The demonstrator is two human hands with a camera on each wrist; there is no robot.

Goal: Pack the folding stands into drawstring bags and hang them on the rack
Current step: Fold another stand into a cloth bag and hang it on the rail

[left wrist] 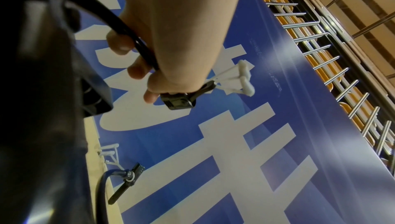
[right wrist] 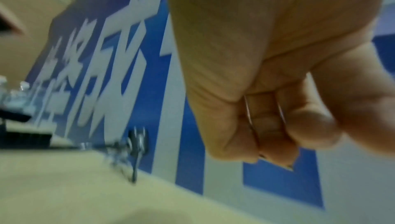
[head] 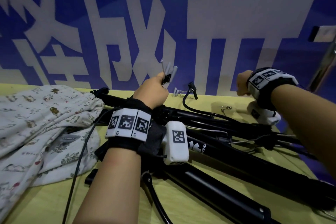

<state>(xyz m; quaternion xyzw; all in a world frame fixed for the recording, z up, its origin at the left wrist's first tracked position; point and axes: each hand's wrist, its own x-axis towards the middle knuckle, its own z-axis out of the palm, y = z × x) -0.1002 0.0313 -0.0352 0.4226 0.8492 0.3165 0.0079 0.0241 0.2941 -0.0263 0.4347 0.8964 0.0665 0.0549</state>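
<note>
Several black folding stands [head: 236, 152] lie crossed on the yellow table [head: 45, 202]. At the left lies a crumpled white patterned drawstring bag [head: 45, 114], with one stand's end poking from its mouth. My left hand [head: 154, 91] is raised above the stands and grips a black clip with pale prongs [head: 168, 75] on a black flexible arm [left wrist: 132, 36]; the clip [left wrist: 178, 101] sticks out past my fingers. My right hand [head: 242, 85] hovers near the blue wall at the table's far right, its fingers [right wrist: 267, 126] curled round a thin metal wire [right wrist: 248, 109].
A second black flexible arm with a clip [head: 192, 89] and pale prongs [head: 177, 92] stands by the wall. A small metal piece [head: 226, 108] lies on the table beside my right hand. A shiny metal post [head: 325, 63] rises at the right edge. The blue lettered wall [head: 163, 23] closes the back.
</note>
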